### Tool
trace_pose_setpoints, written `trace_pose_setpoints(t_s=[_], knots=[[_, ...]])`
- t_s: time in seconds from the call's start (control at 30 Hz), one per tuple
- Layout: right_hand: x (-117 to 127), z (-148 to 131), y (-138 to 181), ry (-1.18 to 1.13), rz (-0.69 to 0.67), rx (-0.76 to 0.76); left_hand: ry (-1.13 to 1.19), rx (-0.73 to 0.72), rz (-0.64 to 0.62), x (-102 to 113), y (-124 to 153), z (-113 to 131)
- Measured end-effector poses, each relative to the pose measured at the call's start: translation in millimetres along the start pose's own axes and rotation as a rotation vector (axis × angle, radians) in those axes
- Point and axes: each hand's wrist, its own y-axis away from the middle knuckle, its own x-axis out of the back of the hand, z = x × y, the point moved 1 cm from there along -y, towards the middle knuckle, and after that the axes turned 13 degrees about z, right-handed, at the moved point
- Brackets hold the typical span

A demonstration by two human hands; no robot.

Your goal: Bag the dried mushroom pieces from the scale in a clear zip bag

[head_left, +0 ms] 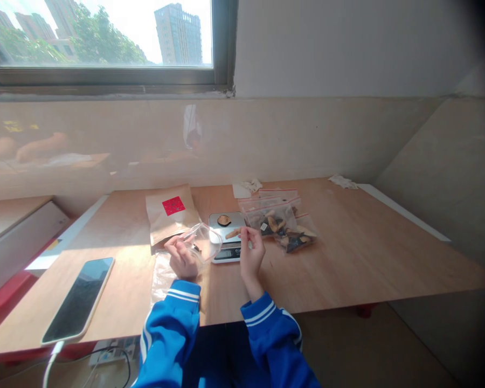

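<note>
My left hand (182,258) is closed on a clear zip bag (210,242), whose mouth gapes toward the scale; a small dark piece shows inside it. Between the thumb and fingers of my right hand (251,253) is a thin brown dried slice (233,233), held just above the kitchen scale (228,253). On the scale's plate lies a round brown dried slice (223,220) with a dark rim. The scale's display is too small to read. Right of the scale, filled zip bags (289,229) of dark and brown dried pieces lie overlapping.
A brown paper bag (172,221) with a red square label lies behind my left hand, and flat clear plastic bags (161,277) are below it. A phone (78,299) with a white cable rests at the left. Crumpled tissue (343,182) sits along the back edge.
</note>
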Motion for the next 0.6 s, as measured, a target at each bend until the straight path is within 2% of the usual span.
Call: trace_pose_setpoints(t_s=[0.1,0.17,0.23,0.3,0.43,0.6], knots=[[-1.9,-4.8,9.9,-0.018,-0.193,0.060,-0.016,-0.013,-0.032,0.8,0.6,-1.2],[-2.3,-9.5,15.4,0.031,-0.344,0.198,-0.024,-0.017,-0.059,1.5,0.8,-1.1],[-1.8,-14.0,17.8,0.089,-0.434,0.345,-0.034,-0.019,-0.084,2.1,0.9,-0.7],[-0.5,-16.9,16.3,0.116,-0.423,0.414,-0.041,-0.024,-0.092,2.6,0.6,-0.1],[1.5,-17.1,9.8,0.112,-0.304,0.374,-0.036,-0.026,-0.091,3.1,0.0,1.6],[0.2,-14.2,10.1,0.110,-0.361,0.400,-0.006,-0.009,-0.084,1.9,1.4,6.6]])
